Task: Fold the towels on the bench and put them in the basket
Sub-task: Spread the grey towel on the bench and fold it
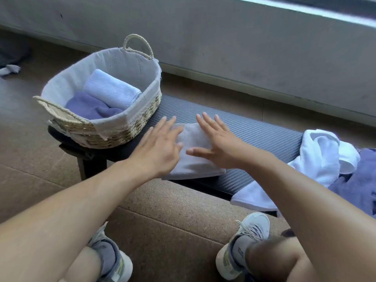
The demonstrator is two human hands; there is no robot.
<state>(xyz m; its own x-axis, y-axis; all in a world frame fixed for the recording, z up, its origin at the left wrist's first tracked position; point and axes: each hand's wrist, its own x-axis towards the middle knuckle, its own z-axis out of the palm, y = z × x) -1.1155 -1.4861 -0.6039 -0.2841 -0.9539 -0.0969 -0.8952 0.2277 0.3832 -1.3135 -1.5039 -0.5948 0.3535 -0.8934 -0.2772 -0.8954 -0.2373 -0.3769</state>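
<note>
A folded pale grey towel lies flat on the dark bench, just right of the basket. My left hand lies over its left edge with fingers straight and spread. My right hand lies flat over its right half, fingers also straight. The woven basket with a white cloth lining stands on the bench's left end. Inside it are a folded light blue towel and a purple towel.
A heap of unfolded white towels and a purple one lies at the bench's right end, partly hanging over the front edge. A grey wall runs behind the bench. My feet in light sneakers stand on the brown floor in front.
</note>
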